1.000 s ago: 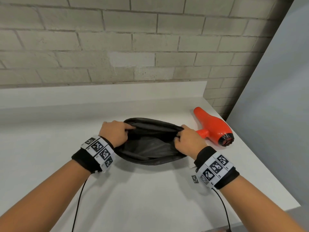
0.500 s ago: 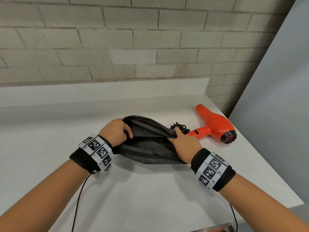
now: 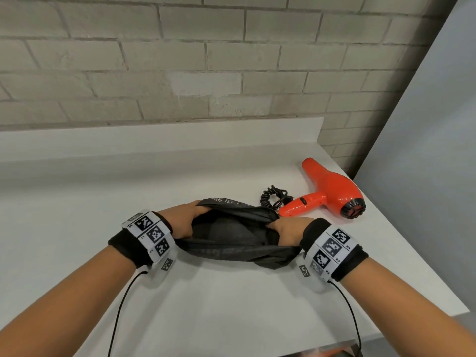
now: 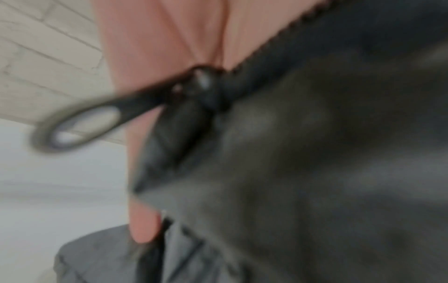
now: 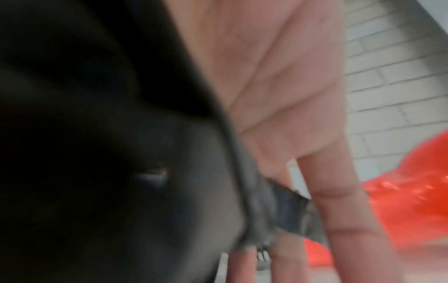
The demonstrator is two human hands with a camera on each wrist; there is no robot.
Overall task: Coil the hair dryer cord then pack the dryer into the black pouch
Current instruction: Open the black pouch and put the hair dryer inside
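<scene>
White tabletop (image 3: pixel 77 228) with raised back lip, against a pale brick wall (image 3: pixel 180 60). Black pouch (image 3: pixel 231 238) lies mid-tabletop, mouth spread. Left hand (image 3: pixel 180 220) grips its left rim, right hand (image 3: pixel 286 229) its right rim, fingers curled into fabric. Orange hair dryer (image 3: pixel 332 189) lies just beyond, coiled cord (image 3: pixel 273 198) beside its handle.

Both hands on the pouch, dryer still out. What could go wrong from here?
1. The hair dryer lies near the counter's right edge; a careless reach might knock it off.
2. The coiled cord lies loose beside the handle and may unwind or snag on the zipper when lifted.
3. The left hand and right hand both hold the black pouch open; releasing one may let the mouth collapse.
</scene>
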